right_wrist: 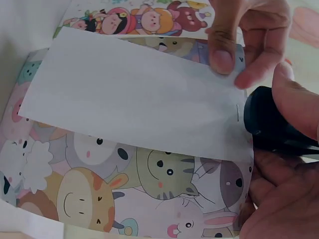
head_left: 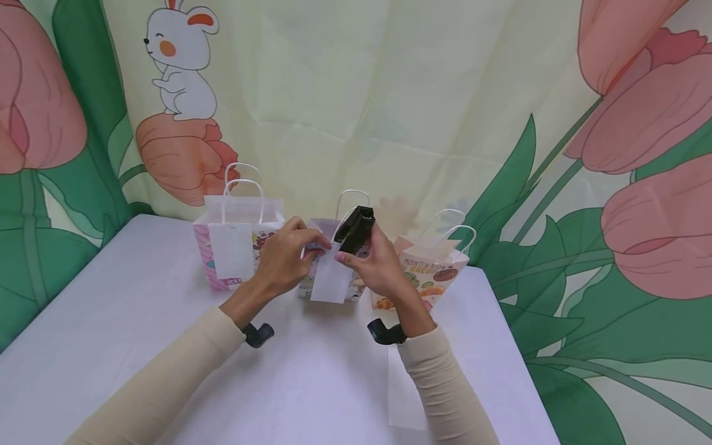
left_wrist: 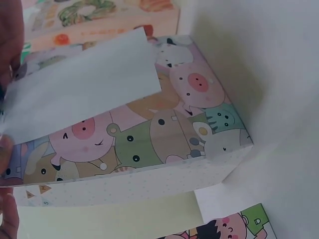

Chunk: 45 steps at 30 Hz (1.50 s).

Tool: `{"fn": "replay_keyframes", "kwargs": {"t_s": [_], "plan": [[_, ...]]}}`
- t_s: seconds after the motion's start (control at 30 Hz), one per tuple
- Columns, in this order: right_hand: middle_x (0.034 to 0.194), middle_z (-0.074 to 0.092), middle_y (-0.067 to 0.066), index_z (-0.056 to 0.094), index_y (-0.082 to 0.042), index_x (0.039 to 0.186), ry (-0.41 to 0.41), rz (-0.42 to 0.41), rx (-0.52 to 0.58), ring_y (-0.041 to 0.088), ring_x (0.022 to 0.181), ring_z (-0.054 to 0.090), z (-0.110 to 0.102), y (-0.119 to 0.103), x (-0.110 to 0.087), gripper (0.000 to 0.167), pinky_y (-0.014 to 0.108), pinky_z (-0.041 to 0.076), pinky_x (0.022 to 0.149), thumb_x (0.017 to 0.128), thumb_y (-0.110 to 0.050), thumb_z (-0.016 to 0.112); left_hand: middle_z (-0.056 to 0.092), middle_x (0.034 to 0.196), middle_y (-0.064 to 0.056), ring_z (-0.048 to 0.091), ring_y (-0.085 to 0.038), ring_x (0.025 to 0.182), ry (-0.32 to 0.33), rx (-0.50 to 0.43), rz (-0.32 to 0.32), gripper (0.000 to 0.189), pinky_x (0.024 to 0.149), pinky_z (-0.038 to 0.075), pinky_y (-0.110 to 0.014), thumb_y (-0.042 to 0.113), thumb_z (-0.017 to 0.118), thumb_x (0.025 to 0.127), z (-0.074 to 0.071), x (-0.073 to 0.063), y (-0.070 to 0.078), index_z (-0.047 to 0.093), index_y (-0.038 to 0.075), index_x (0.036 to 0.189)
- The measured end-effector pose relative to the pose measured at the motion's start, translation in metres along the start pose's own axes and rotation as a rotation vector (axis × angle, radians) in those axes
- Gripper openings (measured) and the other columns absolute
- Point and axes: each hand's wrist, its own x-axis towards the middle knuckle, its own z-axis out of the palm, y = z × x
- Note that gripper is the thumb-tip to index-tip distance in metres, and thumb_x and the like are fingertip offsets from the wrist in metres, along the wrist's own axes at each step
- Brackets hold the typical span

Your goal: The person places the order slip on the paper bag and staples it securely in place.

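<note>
Animal-print paper bag sits between two other paper bags on my feed, left hand pinching a white paper strip at its rim, right hand wrapped round a black stapler, one staple showing, so I'd call it mid-stapling and guess next calls for checking it holds.

The white table carries a pink bag, an animal-print bag, a food-print bag and a paper sheet.

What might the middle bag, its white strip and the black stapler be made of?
Middle bag: probably smooth printed paper, with crisp folded edges.
White strip: likely thin paper, matte and flat, bearing a staple.
Black stapler: plastic or painted metal; its smooth dark surface fits both.
</note>
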Motion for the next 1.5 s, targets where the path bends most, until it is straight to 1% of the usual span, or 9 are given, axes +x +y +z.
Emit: {"fn": "replay_keyframes", "kwargs": {"t_s": [0.2, 0.37, 0.53, 0.7, 0.87, 0.97, 1.17, 1.37, 1.5], "plan": [[0.136, 0.071, 0.011, 0.05, -0.013, 0.147, 0.067, -0.057, 0.084, 0.03, 0.125, 0.068, -0.003, 0.0, -0.004, 0.067, 0.052, 0.051, 0.114, 0.09, -0.015, 0.086, 0.074, 0.092, -0.003, 0.057, -0.016, 0.085, 0.007, 0.002, 0.001, 0.016, 0.069, 0.054, -0.03, 0.003, 0.085, 0.088, 0.002, 0.0, 0.001, 0.084, 0.013, 0.101], [0.143, 0.07, 0.006, 0.05, -0.014, 0.15, 0.103, -0.124, 0.147, 0.027, 0.13, 0.065, -0.009, 0.0, -0.011, 0.069, 0.052, 0.042, 0.123, 0.091, -0.012, 0.084, 0.075, 0.09, -0.003, 0.058, -0.018, 0.088, 0.001, 0.0, 0.007, 0.016, 0.07, 0.054, -0.031, 0.002, 0.084, 0.088, 0.002, 0.002, 0.001, 0.082, 0.013, 0.1], [0.141, 0.071, 0.006, 0.05, -0.017, 0.153, 0.136, -0.141, 0.084, 0.027, 0.126, 0.065, -0.015, 0.001, -0.022, 0.07, 0.061, 0.032, 0.127, 0.091, -0.014, 0.083, 0.078, 0.092, -0.002, 0.058, -0.018, 0.089, -0.007, 0.0, 0.013, 0.017, 0.07, 0.052, -0.031, 0.001, 0.083, 0.089, 0.001, 0.003, 0.002, 0.082, 0.013, 0.1], [0.136, 0.071, 0.005, 0.054, -0.018, 0.15, 0.141, -0.114, -0.01, 0.027, 0.125, 0.063, -0.019, 0.002, -0.036, 0.069, 0.065, 0.032, 0.124, 0.089, -0.019, 0.086, 0.08, 0.095, -0.001, 0.058, -0.018, 0.091, -0.006, 0.0, 0.018, 0.017, 0.071, 0.052, -0.032, 0.001, 0.083, 0.089, 0.0, 0.003, 0.001, 0.082, 0.014, 0.1], [0.128, 0.071, 0.007, 0.057, -0.017, 0.15, 0.123, -0.076, -0.086, 0.027, 0.121, 0.064, -0.02, 0.008, -0.049, 0.072, 0.059, 0.045, 0.11, 0.086, -0.023, 0.089, 0.08, 0.095, -0.002, 0.057, -0.019, 0.091, 0.001, -0.006, 0.016, 0.018, 0.072, 0.052, -0.031, 0.001, 0.085, 0.087, -0.001, 0.002, 0.001, 0.082, 0.013, 0.1], [0.126, 0.071, 0.006, 0.056, -0.017, 0.152, 0.109, -0.058, -0.114, 0.026, 0.119, 0.064, -0.02, 0.013, -0.055, 0.074, 0.054, 0.049, 0.104, 0.086, -0.023, 0.089, 0.08, 0.096, -0.002, 0.058, -0.019, 0.092, 0.0, -0.013, 0.015, 0.018, 0.072, 0.053, -0.032, 0.001, 0.084, 0.088, -0.001, 0.002, 0.0, 0.082, 0.013, 0.101], [0.121, 0.073, 0.004, 0.057, -0.019, 0.151, 0.077, -0.022, -0.149, 0.024, 0.113, 0.067, -0.019, 0.025, -0.068, 0.075, 0.054, 0.053, 0.104, 0.084, -0.023, 0.09, 0.081, 0.097, -0.003, 0.057, -0.019, 0.092, 0.004, -0.017, 0.025, 0.019, 0.073, 0.054, -0.033, 0.0, 0.085, 0.087, -0.002, 0.003, -0.001, 0.082, 0.013, 0.101], [0.123, 0.073, -0.002, 0.057, -0.024, 0.153, -0.016, 0.059, -0.166, 0.022, 0.119, 0.065, -0.014, 0.039, -0.083, 0.081, 0.061, 0.049, 0.11, 0.08, -0.028, 0.092, 0.081, 0.097, -0.003, 0.058, -0.019, 0.092, 0.007, -0.006, 0.027, 0.018, 0.076, 0.056, -0.034, 0.001, 0.085, 0.088, -0.001, 0.004, -0.003, 0.082, 0.013, 0.101], [0.125, 0.073, -0.004, 0.06, -0.029, 0.15, -0.062, 0.093, -0.186, 0.021, 0.119, 0.064, -0.009, 0.048, -0.091, 0.08, 0.057, 0.052, 0.107, 0.077, -0.033, 0.094, 0.082, 0.098, -0.003, 0.058, -0.02, 0.093, 0.004, 0.002, 0.026, 0.017, 0.078, 0.058, -0.036, 0.001, 0.085, 0.087, -0.001, 0.004, -0.004, 0.082, 0.013, 0.099]]}}
